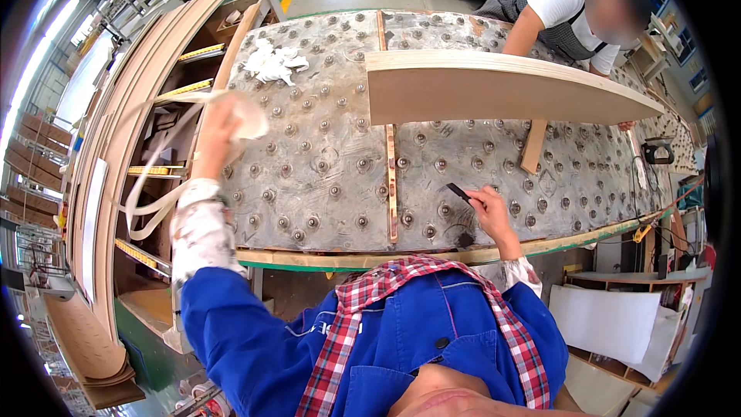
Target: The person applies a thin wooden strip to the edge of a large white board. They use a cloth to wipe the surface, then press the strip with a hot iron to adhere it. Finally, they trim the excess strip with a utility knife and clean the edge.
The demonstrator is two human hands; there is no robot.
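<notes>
My left hand (217,130) is raised over the left edge of the grey studded work table (324,147), gripping a long pale strip of edge banding (154,193) that loops down beside the table. My right hand (489,208) rests near the table's front edge and holds a small dark flat tool (458,192) by its handle, tip pointing up-left. A long curved wooden panel (494,93) lies across the table beyond my right hand.
Another person in a white shirt and apron (571,15) leans over the far right of the table. A crumpled white rag (274,64) lies at the back left. Curved wooden panels (116,147) are stacked on the left. Shelves with white sheets (610,320) stand at the right.
</notes>
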